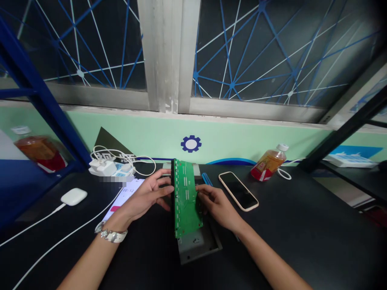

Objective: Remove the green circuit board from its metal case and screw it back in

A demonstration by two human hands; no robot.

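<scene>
A long green circuit board (186, 201) stands tilted over a dark grey metal casing (196, 247) in front of me. My left hand (157, 189) grips the board's left side, where a black strip runs along the edge; the thumb presses near its upper part. At the right edge my right hand (213, 201) is closed on the board, its fingertips partly hidden behind it. Beneath the board, the near end of the casing shows a shallow tray with a raised rim. A blue tool handle (207, 179) lies just beyond my right hand.
A phone in a pale case (238, 190) lies to the right, with a drink bottle (269, 163) behind it. On the left are a lit phone (128, 193), a white earphone case (74, 197), and a power strip (111, 167) with white cables. Metal shelf frames flank the black desk.
</scene>
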